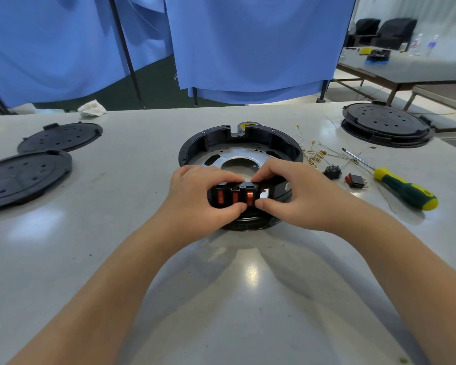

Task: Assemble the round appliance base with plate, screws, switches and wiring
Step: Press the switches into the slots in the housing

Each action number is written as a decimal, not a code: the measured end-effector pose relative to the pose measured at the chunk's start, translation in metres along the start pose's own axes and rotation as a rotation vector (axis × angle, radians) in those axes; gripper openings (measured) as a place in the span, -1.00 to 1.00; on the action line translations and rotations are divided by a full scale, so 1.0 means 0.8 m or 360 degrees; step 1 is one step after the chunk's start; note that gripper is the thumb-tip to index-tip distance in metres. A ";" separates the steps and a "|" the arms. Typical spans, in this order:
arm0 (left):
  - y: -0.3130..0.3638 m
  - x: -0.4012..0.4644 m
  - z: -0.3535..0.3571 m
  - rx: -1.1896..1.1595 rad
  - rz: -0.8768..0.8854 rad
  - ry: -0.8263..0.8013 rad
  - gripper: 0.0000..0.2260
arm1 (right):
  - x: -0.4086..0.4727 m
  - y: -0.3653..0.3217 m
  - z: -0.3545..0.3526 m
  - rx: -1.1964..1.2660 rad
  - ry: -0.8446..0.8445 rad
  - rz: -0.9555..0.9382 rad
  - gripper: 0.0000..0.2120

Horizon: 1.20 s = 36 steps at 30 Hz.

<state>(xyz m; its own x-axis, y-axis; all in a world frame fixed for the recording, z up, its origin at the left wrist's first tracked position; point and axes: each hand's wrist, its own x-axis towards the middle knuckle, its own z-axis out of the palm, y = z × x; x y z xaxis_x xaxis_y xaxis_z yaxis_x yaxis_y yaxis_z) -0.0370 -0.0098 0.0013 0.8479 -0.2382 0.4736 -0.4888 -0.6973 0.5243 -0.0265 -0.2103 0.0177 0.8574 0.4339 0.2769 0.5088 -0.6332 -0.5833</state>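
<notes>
The round black appliance base (pixel 213 139) lies open side up at the table's middle, with a silver metal plate (pixel 237 158) inside it. Three red rocker switches (pixel 234 197) sit in a row in its near wall. An empty slot shows to their right. My left hand (pixel 203 192) grips the near wall from the left, thumb under the switches. My right hand (pixel 292 191) grips it from the right, pinching the third switch between fingertips and thumb. Two loose switches (pixel 354 180) and thin wires with brass terminals (pixel 316 155) lie to the right.
A green and yellow screwdriver (pixel 403 189) lies at the right. Two black round covers (pixel 24 177) lie at the left, and stacked ones (pixel 387 125) at the far right. A tape roll (pixel 248 125) stands behind the base. Blue curtains hang beyond the table edge.
</notes>
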 end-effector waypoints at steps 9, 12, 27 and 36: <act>0.004 -0.001 0.004 0.0114 0.0031 0.0051 -0.71 | -0.001 -0.003 0.004 -0.0085 0.0096 -0.0037 -0.76; 0.005 -0.001 0.006 0.0129 0.0028 0.0073 -0.73 | 0.000 -0.002 0.004 -0.0096 0.0110 -0.0034 -0.76; 0.004 0.000 0.006 0.0005 0.0016 0.0168 -0.78 | 0.001 -0.001 0.004 -0.0020 0.0199 -0.0025 -0.83; 0.008 0.001 0.004 -0.0072 0.0027 0.0147 -0.77 | 0.004 -0.001 0.006 -0.0035 0.0219 -0.0041 -0.86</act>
<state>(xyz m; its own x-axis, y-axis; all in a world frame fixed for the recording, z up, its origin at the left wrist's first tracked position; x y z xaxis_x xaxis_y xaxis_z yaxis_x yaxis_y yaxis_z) -0.0388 -0.0166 0.0028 0.8180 -0.1846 0.5448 -0.5132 -0.6620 0.5462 -0.0245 -0.2055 0.0156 0.8457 0.3594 0.3946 0.5313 -0.6373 -0.5582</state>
